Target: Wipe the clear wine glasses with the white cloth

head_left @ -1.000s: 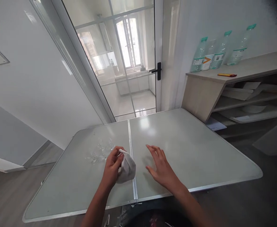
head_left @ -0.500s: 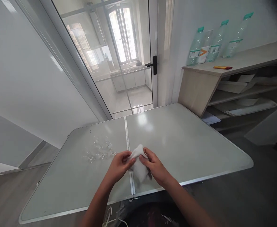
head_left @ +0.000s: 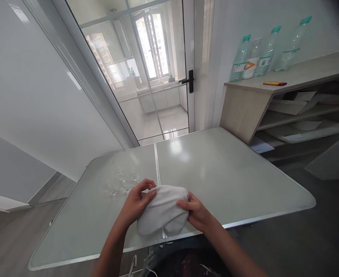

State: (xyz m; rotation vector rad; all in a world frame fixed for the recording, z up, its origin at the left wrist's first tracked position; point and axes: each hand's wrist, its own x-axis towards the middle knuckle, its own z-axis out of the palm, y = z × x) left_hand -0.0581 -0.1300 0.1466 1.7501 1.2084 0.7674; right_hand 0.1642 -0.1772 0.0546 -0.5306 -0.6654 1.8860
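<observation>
Where the metal centre seam of the pale grey folding table (head_left: 230, 173) meets its near edge, a soft white cloth (head_left: 163, 209) is held bunched into a rounded pad; whether it rests on the top or hangs just above it cannot be told. The left hand (head_left: 135, 202) grips the cloth's left end, thumb and fingers pinched into the fabric, and the right hand (head_left: 197, 213) clasps the right end in the same way, so both hands are closed on it. Just beyond the left hand, on the table's left half, stands a small cluster of clear stemmed glasses (head_left: 121, 184), apart from the cloth, their number hard to tell. Past the table's far edge rises a glass-paned door (head_left: 158, 77) with a black handle. Off the table's far right corner stands a light wooden shelf unit (head_left: 244, 111) — on its top are a row of clear plastic bottles (head_left: 240, 57) with green caps and a yellow-and-red pen (head_left: 275, 83).
</observation>
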